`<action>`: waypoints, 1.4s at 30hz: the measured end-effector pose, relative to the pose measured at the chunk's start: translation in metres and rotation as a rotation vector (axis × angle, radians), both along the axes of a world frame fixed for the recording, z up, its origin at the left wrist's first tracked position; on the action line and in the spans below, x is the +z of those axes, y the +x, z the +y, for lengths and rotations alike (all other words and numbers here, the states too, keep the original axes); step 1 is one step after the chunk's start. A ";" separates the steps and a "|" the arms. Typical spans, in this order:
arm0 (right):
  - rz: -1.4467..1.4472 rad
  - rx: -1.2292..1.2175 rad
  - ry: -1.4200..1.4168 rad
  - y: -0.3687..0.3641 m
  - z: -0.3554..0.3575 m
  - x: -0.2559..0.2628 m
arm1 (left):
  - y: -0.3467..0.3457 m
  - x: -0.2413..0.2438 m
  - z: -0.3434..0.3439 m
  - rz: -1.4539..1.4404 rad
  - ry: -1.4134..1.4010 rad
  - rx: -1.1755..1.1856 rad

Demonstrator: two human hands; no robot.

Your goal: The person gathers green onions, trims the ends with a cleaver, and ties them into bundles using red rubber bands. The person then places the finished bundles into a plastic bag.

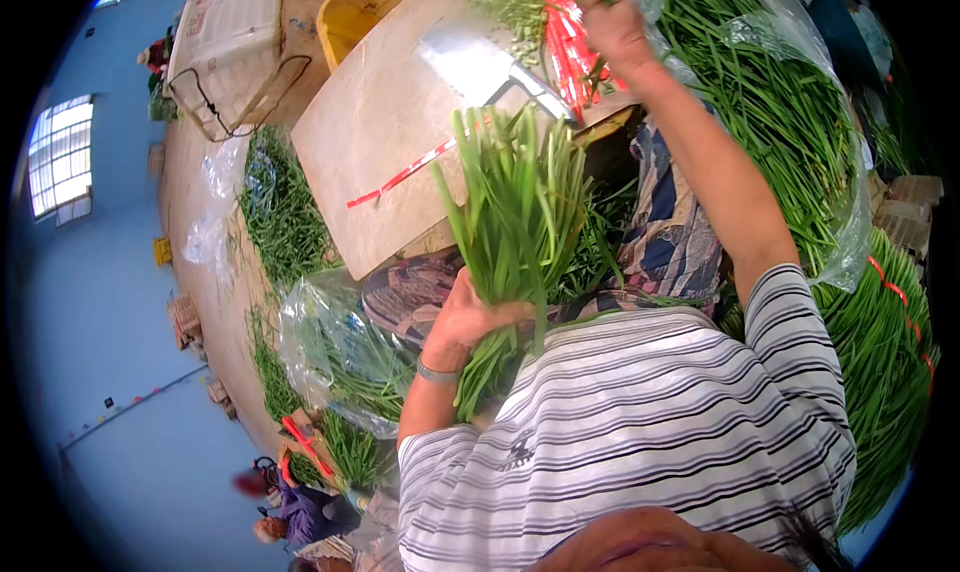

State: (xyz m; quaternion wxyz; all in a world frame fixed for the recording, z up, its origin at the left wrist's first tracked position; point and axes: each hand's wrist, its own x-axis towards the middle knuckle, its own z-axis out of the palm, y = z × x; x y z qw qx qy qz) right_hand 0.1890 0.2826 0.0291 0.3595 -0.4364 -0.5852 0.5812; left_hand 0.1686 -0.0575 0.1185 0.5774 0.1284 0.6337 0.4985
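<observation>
My left hand [480, 313], with a metal-band watch [439, 373] on its wrist, grips a thick bunch of garlic chives [517, 212] above my lap. The paler stalk ends point up and away from me, and the leaf tips hang below the fist. Blurred by motion, my right hand [615, 28] is at the top, over a pile of red plastic tie strips [566, 39]. A few green leaves seem pinched in its fingers. One red strip [405, 174] lies across the pale board [367, 144], near a shiny metal plate [469, 61].
Loose chives [757, 114] in clear plastic lie at right, above a red-tied bundle [870, 392]. Leaf scraps [281, 212] and a plastic bag [322, 332] are at left. A yellow crate [360, 9] and a white foam box [225, 46] stand beyond the board. Another person [307, 508] is at lower left.
</observation>
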 end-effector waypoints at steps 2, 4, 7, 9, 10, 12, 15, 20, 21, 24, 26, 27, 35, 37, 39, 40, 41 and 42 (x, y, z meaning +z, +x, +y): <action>0.078 -0.083 -0.135 0.012 0.023 0.007 | 0.000 -0.006 -0.019 0.048 0.034 0.058; 0.283 0.124 -0.043 0.031 0.021 0.009 | -0.003 -0.013 -0.032 0.071 0.030 0.082; 0.239 0.599 0.324 0.045 -0.072 0.078 | -0.006 -0.024 -0.041 0.090 -0.062 0.016; 0.049 0.828 0.454 0.040 -0.092 0.081 | -0.008 -0.024 -0.044 0.151 -0.166 -0.089; 0.069 0.922 0.501 0.033 -0.093 0.068 | -0.008 -0.025 -0.045 0.246 -0.134 -0.131; -0.054 1.147 0.426 0.031 -0.091 0.059 | -0.008 -0.027 -0.049 0.439 -0.066 -0.204; -0.127 1.255 0.324 0.043 -0.091 0.053 | 0.001 -0.024 -0.049 0.430 0.005 -0.083; -0.340 1.132 0.552 0.049 -0.089 0.038 | 0.000 -0.029 -0.050 0.339 0.001 -0.154; -0.471 1.097 0.565 0.045 -0.086 0.038 | 0.000 -0.027 -0.050 0.330 -0.006 -0.182; -0.339 0.608 0.740 0.047 -0.045 0.008 | 0.001 -0.024 -0.053 0.104 0.006 0.003; -0.265 0.683 0.287 0.058 -0.051 0.054 | -0.001 -0.030 -0.052 0.245 -0.032 -0.013; -0.257 0.816 -0.113 0.067 -0.072 0.084 | -0.002 -0.032 -0.051 0.316 -0.056 -0.033; 0.157 0.877 0.022 0.049 -0.133 0.037 | 0.004 -0.023 -0.027 1.343 -0.167 -0.173; 0.266 0.841 -0.228 0.047 -0.137 0.041 | -0.001 -0.011 -0.025 1.411 -0.255 -0.173; 0.356 0.775 -0.413 0.047 -0.142 0.037 | -0.011 -0.007 -0.025 1.541 -0.212 -0.165; 0.267 0.760 -0.241 0.046 -0.140 0.036 | -0.016 -0.005 -0.025 1.597 -0.199 -0.168; 0.246 0.736 -0.246 0.048 -0.137 0.034 | -0.020 -0.004 -0.027 1.622 -0.218 -0.188; 0.221 0.712 -0.254 0.050 -0.134 0.030 | -0.022 -0.004 -0.030 1.641 -0.237 -0.210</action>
